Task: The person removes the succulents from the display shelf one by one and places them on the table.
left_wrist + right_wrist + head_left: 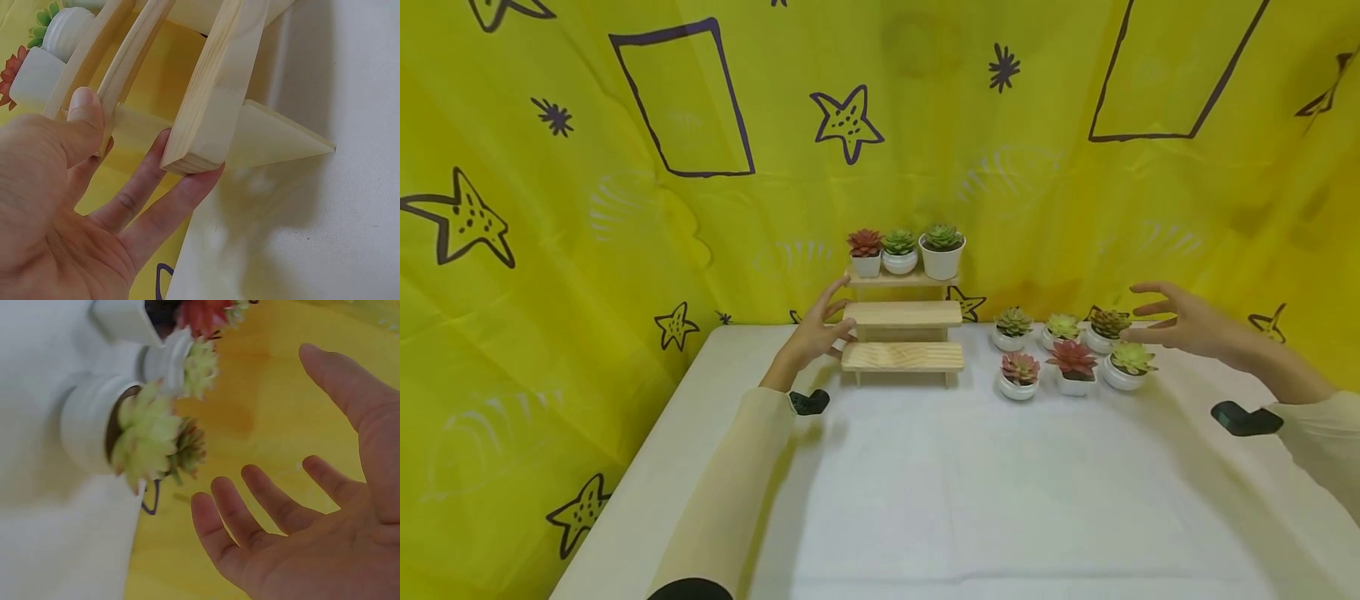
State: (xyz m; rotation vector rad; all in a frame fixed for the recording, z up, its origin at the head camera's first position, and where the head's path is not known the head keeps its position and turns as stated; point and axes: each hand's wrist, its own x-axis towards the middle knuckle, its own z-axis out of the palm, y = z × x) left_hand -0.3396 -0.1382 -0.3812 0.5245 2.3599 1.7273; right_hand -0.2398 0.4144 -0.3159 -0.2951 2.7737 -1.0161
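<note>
Succulents, white-potted (899,253): three atop pale wooden tiered stand (902,315), six unshelved near white table's back edge (970,475); left hand (815,330) grips stand, right hand (1187,321) spread.

At twelve o'clock from the person: matt, grained wooden stand (902,357), backed by creased yellow cloth curtain (925,183); at one o'clock, smooth white pots (1077,386), plastic-looking succulents (1072,358); at six, matt white tablecloth (955,483).

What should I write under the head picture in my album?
Left hand holds the stand, right hand open near six plants.
</note>
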